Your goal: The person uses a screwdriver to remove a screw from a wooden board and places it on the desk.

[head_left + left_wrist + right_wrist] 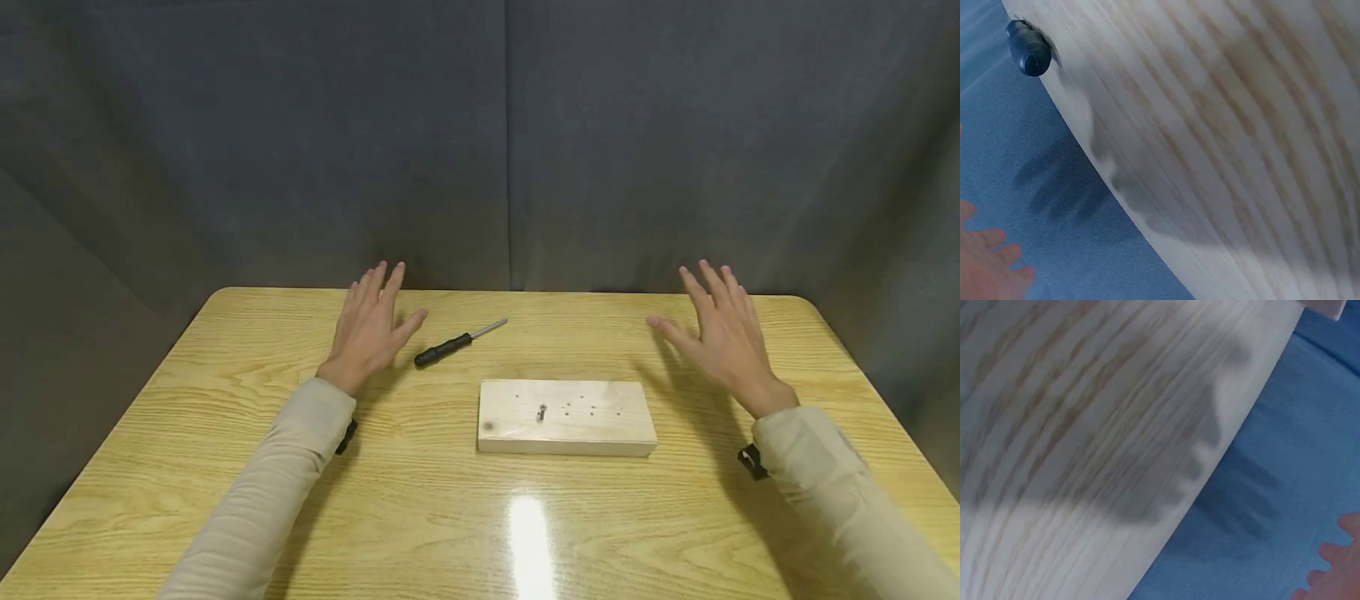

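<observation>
Both hands are raised above the wooden table (225, 467), palms down, holding nothing. The left hand (369, 332) hovers over the far left part of the tabletop with its fingers straight and slightly spread, the thumb pointing toward the screwdriver (457, 342); hand and tool are near each other but apart. The screwdriver lies flat on the table, black handle toward the left hand, metal shaft angled away to the far right. The right hand (722, 333) hovers over the far right part of the table, fingers likewise extended and loosely spread, well apart from any object. Between the two forearms, nearer the person, a pale wooden block (566, 417) rests flat on the table. Its top face shows a row of small holes, and one screw (542, 412) stands in it left of centre. The block lies just in front of the screwdriver, not touching it. The left wrist view shows only fingertips (988, 269) at the lower left corner and the butt of the screwdriver handle (1030, 50) at the table edge. The right wrist view is blurred; fingertips (1335, 562) appear at the lower right. A dark cloth backdrop (480, 142) closes off the scene behind the table.
</observation>
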A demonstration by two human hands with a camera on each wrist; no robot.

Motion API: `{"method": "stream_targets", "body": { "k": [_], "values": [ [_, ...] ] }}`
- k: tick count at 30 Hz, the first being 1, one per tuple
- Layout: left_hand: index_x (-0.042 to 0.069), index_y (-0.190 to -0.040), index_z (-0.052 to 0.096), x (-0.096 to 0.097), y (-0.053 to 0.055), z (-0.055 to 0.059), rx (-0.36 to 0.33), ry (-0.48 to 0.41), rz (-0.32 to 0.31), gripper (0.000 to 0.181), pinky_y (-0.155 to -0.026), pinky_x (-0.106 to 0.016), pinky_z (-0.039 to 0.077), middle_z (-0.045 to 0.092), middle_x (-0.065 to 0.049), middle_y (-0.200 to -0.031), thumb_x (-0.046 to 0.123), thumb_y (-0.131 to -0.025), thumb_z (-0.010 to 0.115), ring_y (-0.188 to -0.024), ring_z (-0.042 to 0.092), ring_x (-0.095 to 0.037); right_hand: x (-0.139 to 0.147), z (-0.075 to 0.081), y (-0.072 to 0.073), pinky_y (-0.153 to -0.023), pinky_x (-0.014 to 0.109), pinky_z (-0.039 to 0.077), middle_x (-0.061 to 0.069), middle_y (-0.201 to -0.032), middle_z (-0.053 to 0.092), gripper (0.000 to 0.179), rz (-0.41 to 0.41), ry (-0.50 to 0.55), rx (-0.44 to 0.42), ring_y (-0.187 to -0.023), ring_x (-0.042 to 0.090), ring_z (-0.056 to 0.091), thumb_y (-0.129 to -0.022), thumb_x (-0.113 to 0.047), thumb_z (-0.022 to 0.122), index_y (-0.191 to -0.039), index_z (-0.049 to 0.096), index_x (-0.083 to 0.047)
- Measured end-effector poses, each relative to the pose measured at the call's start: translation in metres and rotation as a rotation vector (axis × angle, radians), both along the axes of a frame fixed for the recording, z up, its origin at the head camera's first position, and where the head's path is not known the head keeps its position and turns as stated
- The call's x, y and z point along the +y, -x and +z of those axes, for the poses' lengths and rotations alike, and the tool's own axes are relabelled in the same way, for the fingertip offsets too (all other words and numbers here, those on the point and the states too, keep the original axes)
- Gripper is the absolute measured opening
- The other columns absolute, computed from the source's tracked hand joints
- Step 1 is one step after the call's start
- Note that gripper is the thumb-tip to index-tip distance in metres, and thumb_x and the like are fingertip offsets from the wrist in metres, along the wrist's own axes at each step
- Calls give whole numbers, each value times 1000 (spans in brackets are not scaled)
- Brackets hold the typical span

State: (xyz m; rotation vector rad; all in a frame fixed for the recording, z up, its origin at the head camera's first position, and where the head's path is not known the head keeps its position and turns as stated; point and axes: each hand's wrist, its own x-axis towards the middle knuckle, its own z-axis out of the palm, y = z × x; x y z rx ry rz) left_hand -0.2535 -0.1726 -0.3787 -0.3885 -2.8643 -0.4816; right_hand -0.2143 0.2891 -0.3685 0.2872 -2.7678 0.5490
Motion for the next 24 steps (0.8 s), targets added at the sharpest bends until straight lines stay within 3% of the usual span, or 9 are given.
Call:
{"method": "stream_targets", "body": {
  "k": [16, 24],
  "values": [
    [14, -160, 16, 8, -10, 0, 4, -12, -50, 78, -126, -51, 14, 17, -20, -165, 52, -101, 48, -152, 17, -40, -6, 4, -22, -120, 68, 3, 21, -166, 13, 85, 39, 78, -32, -154, 42, 2, -93, -51, 61, -157, 26, -9],
    [15, -160, 16, 9, -15, 0, -42, -47, -60, 77, -125, -53, 17, 15, -18, -166, 51, -101, 49, -152, 17, -39, -11, 5, -32, -120, 68, 2, 19, -166, 12, 83, 61, 119, -64, -154, 41, 3, -93, -48, 63, -157, 27, -9]
  ]
}}
